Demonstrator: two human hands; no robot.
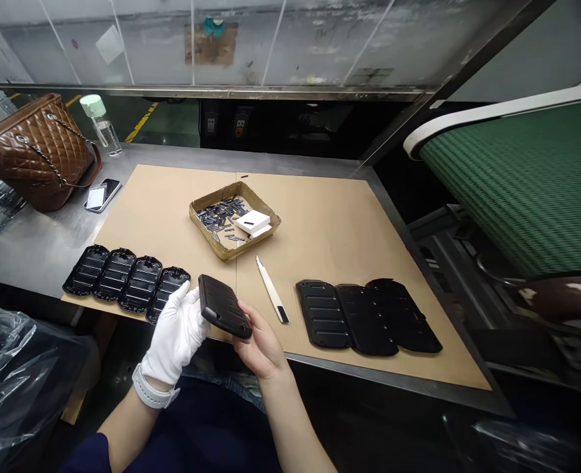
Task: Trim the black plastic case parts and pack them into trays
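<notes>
A black plastic cover point(225, 305) with ribs and rounded corners is held up, tilted, in front of me at the table's near edge. My right hand point(261, 341), bare, grips its lower right end, with the fingers partly hidden beneath it. My left hand point(176, 335), in a white glove, holds the cover's left edge; some of its fingers are hidden behind the part. Several similar black covers point(133, 281) lie in a row by my left hand, hollow side up. To the right, more black covers point(324, 314) overlap, and a white utility knife point(272, 290) lies between.
A shallow tray point(206, 231) holds small black strips point(220, 213) and white blocks point(254, 220). Cardboard point(320, 223) covers the metal table. A brown bag point(39, 148), bottle point(104, 128) and phone point(103, 195) sit at left. A green conveyor belt point(527, 171) rises at right.
</notes>
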